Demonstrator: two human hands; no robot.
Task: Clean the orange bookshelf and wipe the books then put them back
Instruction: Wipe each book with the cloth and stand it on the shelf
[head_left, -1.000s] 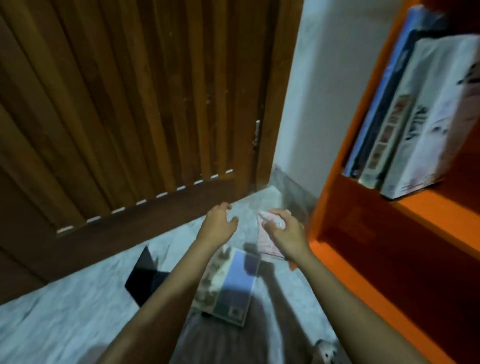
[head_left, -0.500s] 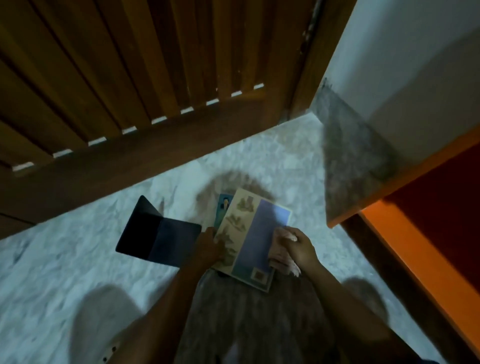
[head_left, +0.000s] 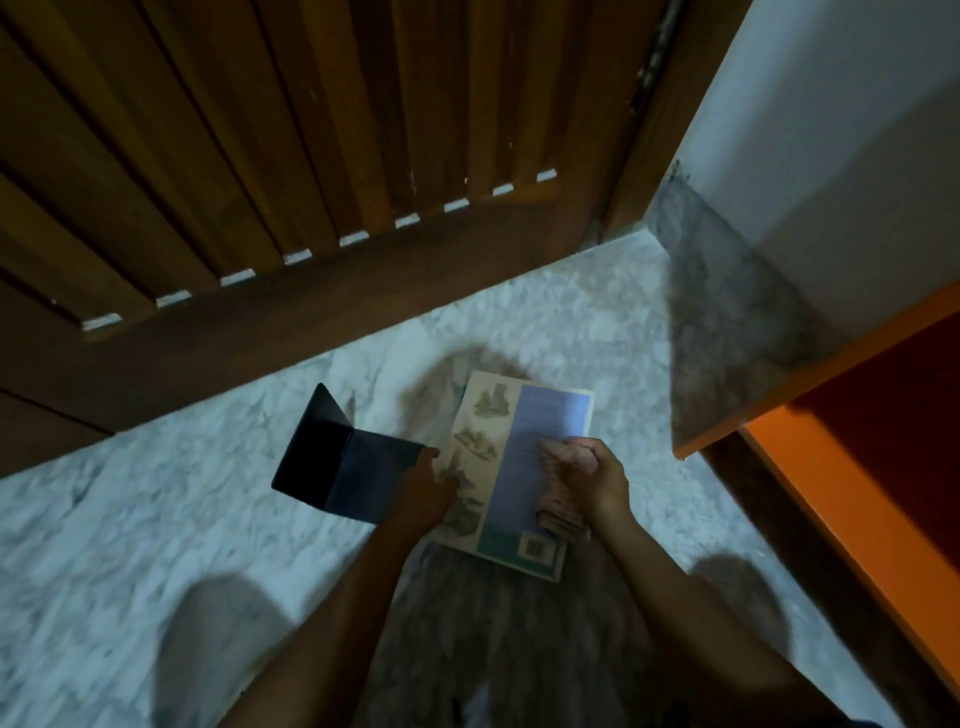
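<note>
A thin book (head_left: 514, 457) with a cream and pale blue back cover lies on the marble floor (head_left: 156, 493) in front of me. My left hand (head_left: 423, 491) grips its left edge. My right hand (head_left: 592, 478) holds a bunched pinkish cloth (head_left: 558, 501) against the book's right side. The orange bookshelf (head_left: 841, 519) shows at the right edge, with only its low frame and dark red inside in view. No books on it are in sight.
A dark folder or cover (head_left: 343, 457) stands half open on the floor just left of the book. A slatted wooden door (head_left: 311, 156) fills the far side. A white wall (head_left: 831, 130) with a grey stone skirting meets the shelf at right.
The view dropped from the shelf to the floor. Both hands came down onto the book; the left took its edge and the right brought the cloth onto its cover.
</note>
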